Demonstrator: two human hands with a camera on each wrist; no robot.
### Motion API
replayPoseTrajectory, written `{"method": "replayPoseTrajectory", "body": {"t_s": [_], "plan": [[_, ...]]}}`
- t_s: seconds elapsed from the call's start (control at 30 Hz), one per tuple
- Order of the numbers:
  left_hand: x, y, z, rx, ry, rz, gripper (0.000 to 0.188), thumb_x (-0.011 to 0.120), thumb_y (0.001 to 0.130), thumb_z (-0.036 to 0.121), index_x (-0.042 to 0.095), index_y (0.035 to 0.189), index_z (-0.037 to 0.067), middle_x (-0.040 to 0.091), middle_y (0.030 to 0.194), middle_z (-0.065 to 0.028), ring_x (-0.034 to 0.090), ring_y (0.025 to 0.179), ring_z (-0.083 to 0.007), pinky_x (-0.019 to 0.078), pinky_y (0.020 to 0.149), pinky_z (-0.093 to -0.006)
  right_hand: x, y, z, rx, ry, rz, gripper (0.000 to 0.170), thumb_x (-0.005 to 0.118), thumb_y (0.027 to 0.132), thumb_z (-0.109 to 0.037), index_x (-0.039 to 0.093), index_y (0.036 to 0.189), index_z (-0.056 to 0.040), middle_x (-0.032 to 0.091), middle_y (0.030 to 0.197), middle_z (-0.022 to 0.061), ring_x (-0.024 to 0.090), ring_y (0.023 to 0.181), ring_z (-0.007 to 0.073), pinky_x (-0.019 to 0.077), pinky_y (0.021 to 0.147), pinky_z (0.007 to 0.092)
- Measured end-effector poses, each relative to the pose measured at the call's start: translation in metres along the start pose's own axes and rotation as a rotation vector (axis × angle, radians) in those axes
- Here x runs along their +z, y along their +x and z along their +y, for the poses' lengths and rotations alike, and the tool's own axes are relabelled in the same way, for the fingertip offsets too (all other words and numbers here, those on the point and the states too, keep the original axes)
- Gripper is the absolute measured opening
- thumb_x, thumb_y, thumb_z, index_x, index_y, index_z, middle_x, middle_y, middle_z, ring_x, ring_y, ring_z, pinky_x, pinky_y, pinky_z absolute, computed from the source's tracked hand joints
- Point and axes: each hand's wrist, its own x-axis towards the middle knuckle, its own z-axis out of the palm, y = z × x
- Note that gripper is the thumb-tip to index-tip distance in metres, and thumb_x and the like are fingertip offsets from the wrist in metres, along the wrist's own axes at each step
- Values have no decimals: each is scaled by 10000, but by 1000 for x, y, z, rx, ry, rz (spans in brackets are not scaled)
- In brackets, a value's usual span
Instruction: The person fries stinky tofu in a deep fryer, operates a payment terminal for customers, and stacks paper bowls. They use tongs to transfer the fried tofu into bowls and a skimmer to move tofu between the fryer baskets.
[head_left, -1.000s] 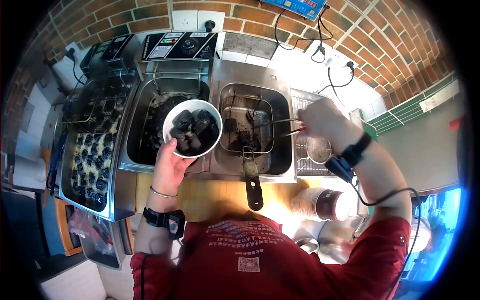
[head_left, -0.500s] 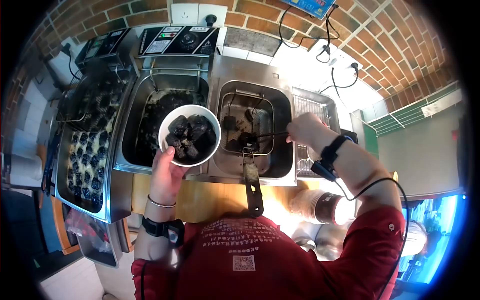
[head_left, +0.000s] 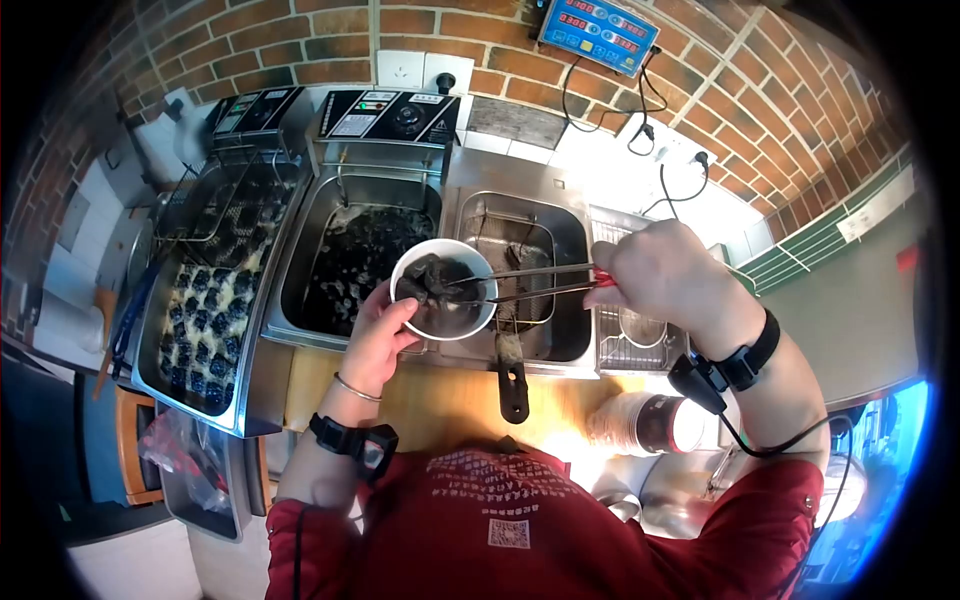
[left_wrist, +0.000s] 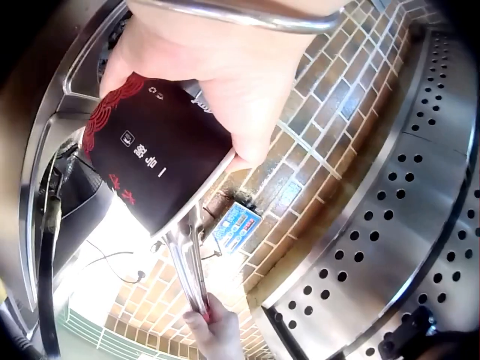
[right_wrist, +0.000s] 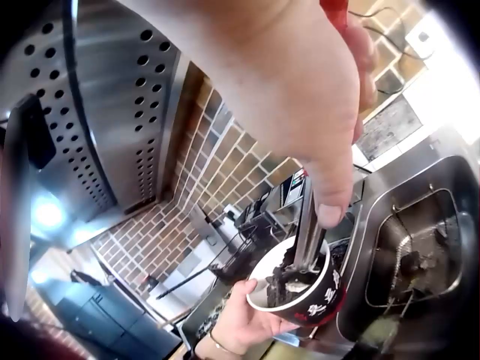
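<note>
And L hand [head_left: 372, 345] has the bowl [left_wrist: 157, 157], fingers curled round its wall, thumb at the rim, forearm angled up from the body! R arm's bent, elbow out wide; R hand [head_left: 665, 268] is over the rack [head_left: 608, 350], pinching red-gripped tongs [head_left: 540, 271], tips inside the bowl w/ dark chunks [head_left: 430, 275]. Bowl's up btwn the 2 vats, L of the basket handle [head_left: 513, 392].

the basket [head_left: 530, 306] lies in the tank [head_left: 573, 318], right of the bowl [head_left: 468, 257].
</note>
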Motion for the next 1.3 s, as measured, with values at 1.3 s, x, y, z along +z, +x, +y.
{"method": "replayPoseTrajectory", "body": {"t_s": [1.3], "plan": [[-25,-43,11,166,-115,127,541,510,908,270,394,1371,16,532,1316,-121,544,1187,-239,449,1002,-380,128,100,-19,164,-53,-659,423,596,861,-488,705,1022,-113,693,1034,51,661,993,246,543,780,373]]}}
